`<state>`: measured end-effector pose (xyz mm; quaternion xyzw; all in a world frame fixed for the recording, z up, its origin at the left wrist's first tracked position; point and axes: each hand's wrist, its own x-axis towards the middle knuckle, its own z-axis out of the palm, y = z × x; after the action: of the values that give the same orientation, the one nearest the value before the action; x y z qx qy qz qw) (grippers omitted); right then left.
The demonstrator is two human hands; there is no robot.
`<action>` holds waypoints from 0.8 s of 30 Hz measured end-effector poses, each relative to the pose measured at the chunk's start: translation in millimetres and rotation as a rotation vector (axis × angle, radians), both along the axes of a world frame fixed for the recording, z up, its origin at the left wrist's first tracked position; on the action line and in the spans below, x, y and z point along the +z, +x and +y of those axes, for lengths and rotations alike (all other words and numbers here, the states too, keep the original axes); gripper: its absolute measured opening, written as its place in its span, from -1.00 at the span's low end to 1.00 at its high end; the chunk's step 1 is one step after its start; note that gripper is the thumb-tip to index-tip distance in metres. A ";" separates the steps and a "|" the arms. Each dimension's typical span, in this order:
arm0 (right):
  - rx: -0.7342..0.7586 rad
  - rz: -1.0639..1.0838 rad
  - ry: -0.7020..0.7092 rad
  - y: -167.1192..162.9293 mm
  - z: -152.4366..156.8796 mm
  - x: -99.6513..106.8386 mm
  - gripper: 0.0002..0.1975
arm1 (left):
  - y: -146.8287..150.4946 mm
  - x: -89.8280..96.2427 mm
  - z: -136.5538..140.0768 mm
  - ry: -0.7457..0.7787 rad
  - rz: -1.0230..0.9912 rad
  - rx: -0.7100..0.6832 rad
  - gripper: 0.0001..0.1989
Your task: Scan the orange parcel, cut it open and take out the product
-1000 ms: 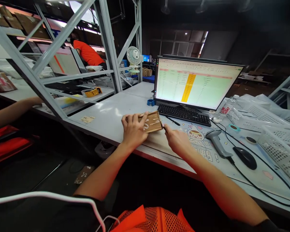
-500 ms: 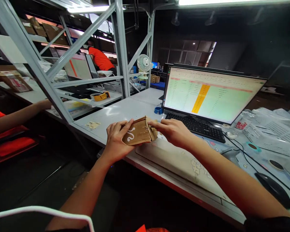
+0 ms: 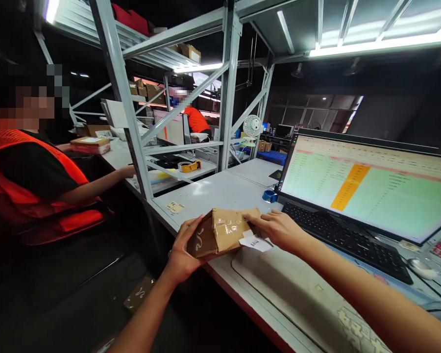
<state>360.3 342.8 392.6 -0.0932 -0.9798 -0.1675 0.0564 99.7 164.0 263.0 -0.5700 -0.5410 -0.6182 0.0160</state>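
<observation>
A small brown cardboard box [image 3: 228, 229] with shiny clear tape and a white squiggle on its side is held up at the front edge of the desk. My left hand [image 3: 183, 252] grips its left end, thumb along the near side. At the right end, my right hand [image 3: 275, 228] has its fingers closed on the box's edge. Below those fingers a white paper slip [image 3: 256, 242] with handwritten marks sticks out; whether it is attached to the box I cannot tell.
A monitor [image 3: 363, 181] and black keyboard [image 3: 345, 240] stand on the right of the desk, by a mat [image 3: 290, 289]. Blue tape [image 3: 269, 196] lies behind the box. Left, past a metal rack post [image 3: 127, 98], a co-worker [image 3: 40, 162] sits. Another box [image 3: 139, 294] is on the floor.
The view has swung left, bringing the seated co-worker into sight. The box has turned, so its taped face and the white slip now show. Both hands have stayed at the box.
</observation>
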 end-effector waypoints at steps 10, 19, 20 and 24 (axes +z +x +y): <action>-0.494 0.347 -0.298 133.8 25.8 41.1 -0.57 | 15.6 19.0 28.8 0.003 -0.169 -0.400 0.08; -0.330 0.167 -0.392 75.3 -35.6 69.1 -0.60 | 71.4 -24.5 89.9 -0.421 -0.365 -0.820 -0.01; -0.363 0.127 -0.329 61.7 -36.9 61.8 -0.57 | 72.4 -26.5 91.0 -0.469 -0.363 -0.831 -0.07; -0.429 0.036 -0.174 22.7 -30.9 38.7 -0.49 | 73.2 -24.7 89.6 -0.580 -0.371 -0.818 -0.18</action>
<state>383.0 311.9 431.3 -0.3067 -0.9472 -0.0888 0.0285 172.9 253.7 238.2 -0.5965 -0.4168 -0.4896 -0.4804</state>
